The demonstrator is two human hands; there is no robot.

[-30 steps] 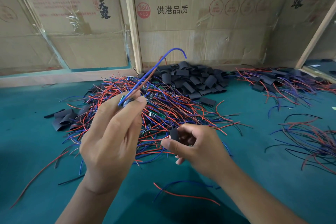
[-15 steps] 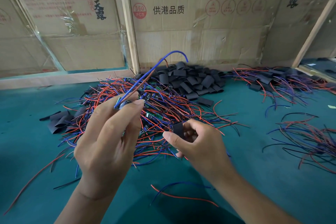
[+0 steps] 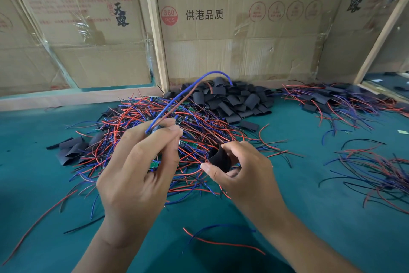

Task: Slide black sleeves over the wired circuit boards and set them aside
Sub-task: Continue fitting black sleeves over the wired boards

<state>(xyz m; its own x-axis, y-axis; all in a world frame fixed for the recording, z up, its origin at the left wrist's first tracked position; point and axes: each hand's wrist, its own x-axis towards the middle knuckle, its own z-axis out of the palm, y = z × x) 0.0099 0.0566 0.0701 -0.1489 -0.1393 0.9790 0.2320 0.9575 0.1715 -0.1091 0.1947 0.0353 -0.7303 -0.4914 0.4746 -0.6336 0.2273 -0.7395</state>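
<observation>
The left hand [image 3: 137, 175] was raised over the green surface [image 3: 33, 162], back toward the camera, thumb and forefinger pinched shut on the end of a wired board [image 3: 155, 129]; the board itself was mostly hidden by the fingertips, and its blue and red wires [image 3: 177, 97] arched up and away toward the back. The right hand [image 3: 241, 173] sat lower and just to the right, apart from the left, fingers curled and closed around a black sleeve [image 3: 219, 158], thumb beneath it, the sleeve's open mouth turned up and to the left. The sleeve was not on the board; a gap lay between the two. Under and behind both hands spread a tangled heap of wired boards [image 3: 199, 131], red and blue leads running every way, small green boards showing here and there. Behind that, against the cardboard wall [image 3: 243, 51], lay a pile of loose sleeves [image 3: 234, 100], with a few more flat ones [image 3: 70, 148] off to the left. At the far right was a separate cluster of sleeved boards [image 3: 332, 100], and nearer, a scatter of loose wires [image 3: 376, 173]. One red and one blue stray wire [image 3: 221, 241] lay between the forearms.
</observation>
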